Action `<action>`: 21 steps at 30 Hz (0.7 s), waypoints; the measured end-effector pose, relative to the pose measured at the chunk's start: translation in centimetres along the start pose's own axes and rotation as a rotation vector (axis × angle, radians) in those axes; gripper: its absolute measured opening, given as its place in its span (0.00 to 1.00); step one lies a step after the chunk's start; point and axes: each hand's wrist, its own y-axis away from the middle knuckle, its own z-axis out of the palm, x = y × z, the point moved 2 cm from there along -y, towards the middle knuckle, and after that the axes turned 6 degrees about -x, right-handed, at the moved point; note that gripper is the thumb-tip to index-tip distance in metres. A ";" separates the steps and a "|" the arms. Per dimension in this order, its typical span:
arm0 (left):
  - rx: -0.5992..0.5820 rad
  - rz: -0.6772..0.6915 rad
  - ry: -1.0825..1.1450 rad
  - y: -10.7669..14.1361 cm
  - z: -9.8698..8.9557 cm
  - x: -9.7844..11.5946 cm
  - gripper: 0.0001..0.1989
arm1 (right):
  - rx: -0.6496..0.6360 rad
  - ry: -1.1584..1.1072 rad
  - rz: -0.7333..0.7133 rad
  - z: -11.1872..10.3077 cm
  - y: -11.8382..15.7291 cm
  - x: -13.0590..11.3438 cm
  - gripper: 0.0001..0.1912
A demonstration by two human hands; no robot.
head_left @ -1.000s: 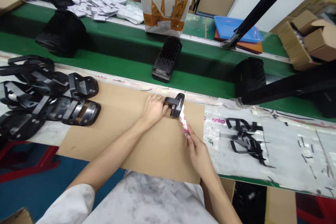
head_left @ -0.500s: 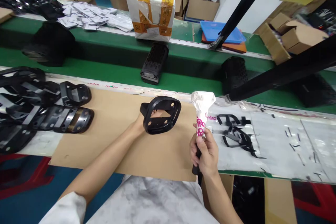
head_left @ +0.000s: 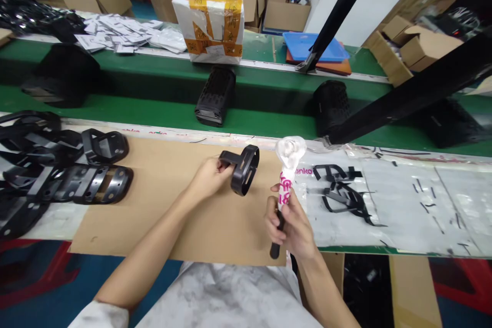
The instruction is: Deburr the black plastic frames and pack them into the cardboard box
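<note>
My left hand [head_left: 210, 178] grips a black plastic frame [head_left: 249, 177] by the bracket on its left side, above the cardboard sheet. The frame is turned nearly edge-on to me. To its right, my right hand [head_left: 294, 225] is wrapped around a tool [head_left: 291, 156] held upright. The tool has a black handle, pink-printed white wrapping on its neck and a rounded white-covered head; what lies under the wrapping is hidden. Frame and tool are apart. Similar black frames [head_left: 103, 183] lie piled to the left, and thin black pieces [head_left: 342, 197] lie to the right.
The cardboard sheet [head_left: 154, 225] covers the bench in front of me. Behind it, black perforated units [head_left: 216, 95] stand on a green conveyor [head_left: 154, 110]. A taped white box [head_left: 209, 15] and a blue tray [head_left: 319, 47] sit farther back. A black post [head_left: 346, 5] slants on the right.
My left hand has turned the frame from facing me to nearly edge-on. The tool's head has tilted in my right hand, showing a rounder side. The view has shifted slightly.
</note>
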 end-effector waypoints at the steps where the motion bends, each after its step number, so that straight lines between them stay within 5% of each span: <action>1: -0.024 -0.023 -0.023 0.1 -0.1 -0.2 0.17 | 0.047 0.106 -0.033 -0.2 -0.2 0.0 0.18; 7: -0.159 -0.174 -0.048 1.6 0.6 0.1 0.24 | 0.284 0.636 -0.128 -0.3 -1.4 0.9 0.27; 11: -0.290 -0.148 0.017 2.6 1.1 1.2 0.26 | 0.362 0.698 -0.089 -0.2 -1.8 1.6 0.12; 18: -0.579 0.047 0.071 3.7 -0.5 2.3 0.22 | 0.458 0.348 0.048 -1.0 -2.1 1.5 0.23; 21: -0.482 0.086 -0.133 3.1 -0.1 1.3 0.21 | 0.459 0.215 0.087 -1.1 -2.9 0.8 0.26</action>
